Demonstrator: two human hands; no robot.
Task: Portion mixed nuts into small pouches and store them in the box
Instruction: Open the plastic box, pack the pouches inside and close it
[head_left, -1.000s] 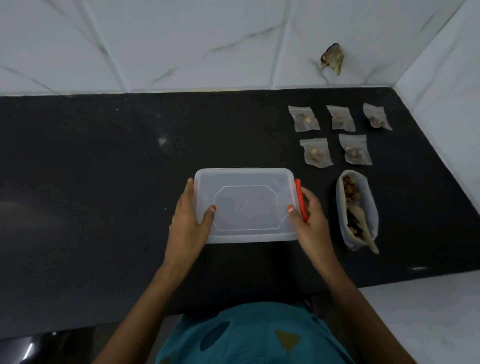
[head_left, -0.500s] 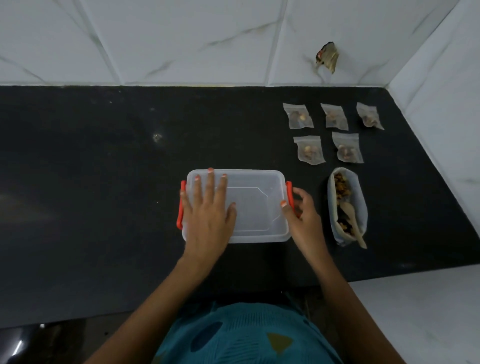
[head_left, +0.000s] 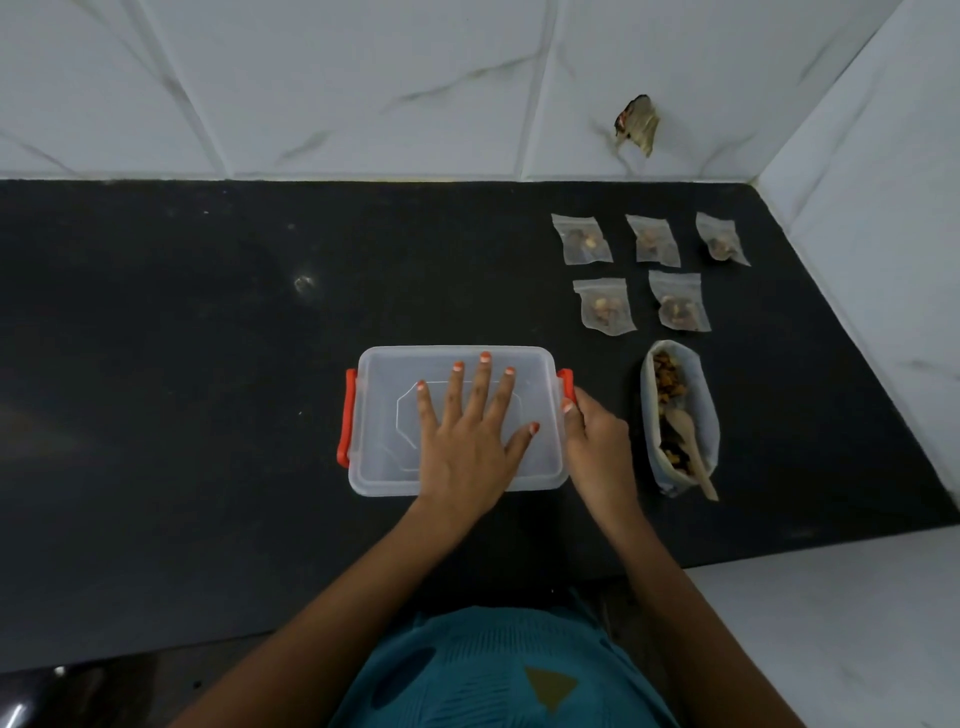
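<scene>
Unlatching the box (head_left: 384, 415)

Lidded box sits on the black counter (head_left: 208, 364), near the person. Left hand (head_left: 470, 441) lies flat on the lid, fingers spread — press down so nothing slides. Right hand (head_left: 597, 441) curls round the red right latch (head_left: 567, 382), apparently pinching it; lever it outward, then the left latch (head_left: 347, 421). Five filled pouches (head_left: 605, 306) lie beyond, to the right. No writing legible.

box (head_left: 384, 415) left of nut bag (head_left: 701, 395), pouches (head_left: 605, 306) behind bag

Right hand (head_left: 600, 447) fingers hidden beside clip (head_left: 566, 378), forearms (head_left: 322, 623) cropped
</scene>
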